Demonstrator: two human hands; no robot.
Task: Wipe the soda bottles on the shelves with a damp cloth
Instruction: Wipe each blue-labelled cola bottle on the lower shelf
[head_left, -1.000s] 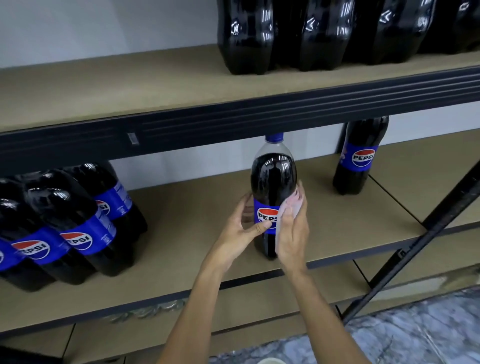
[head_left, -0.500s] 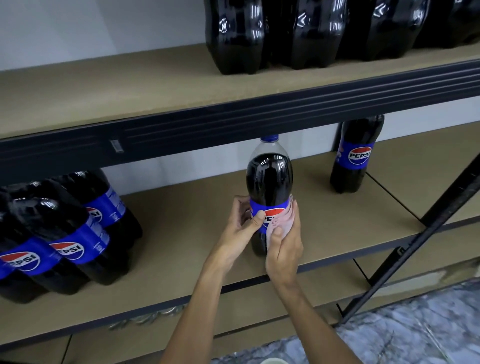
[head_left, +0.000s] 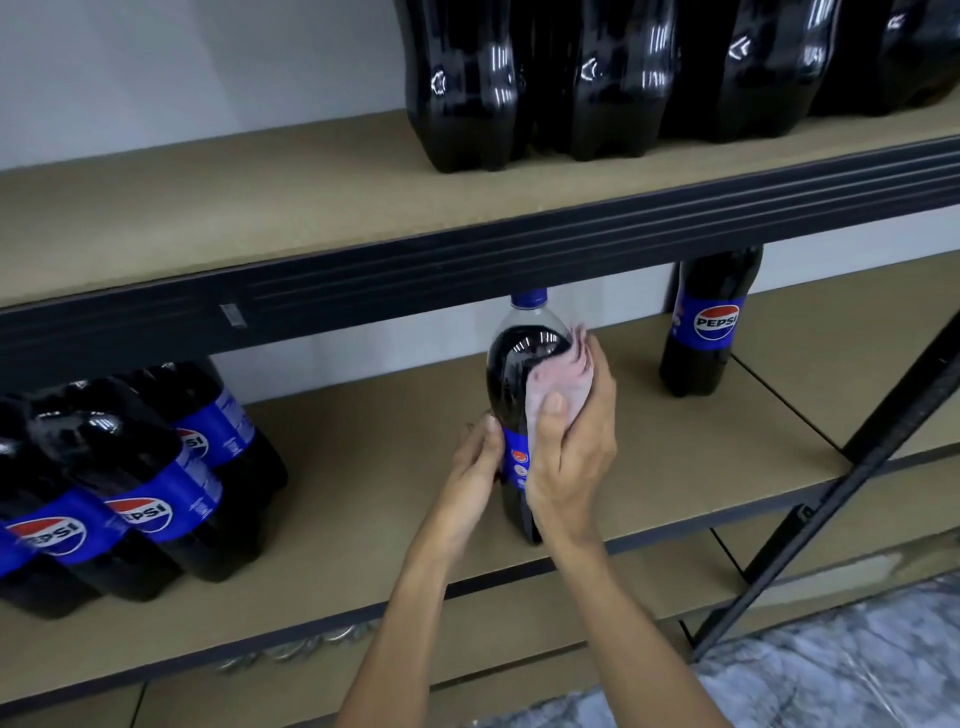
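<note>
Left hand (head_left: 475, 467) grips one upright bottle (head_left: 511, 364) while right hand (head_left: 571, 447) clamps one pink cloth (head_left: 561, 376) against it.

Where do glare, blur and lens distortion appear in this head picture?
In the head view, white glare streaks sit on the top-shelf bottles and the shoulder of the held bottle; the upper edge of the cloth in the right hand looks blurred; the same view's wide lens slants the shelf beam and leans the left bottles.

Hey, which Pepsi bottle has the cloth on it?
The lone front bottle: the left hand steadies it at the label, the right hand presses the pink cloth against its shoulder.
</note>
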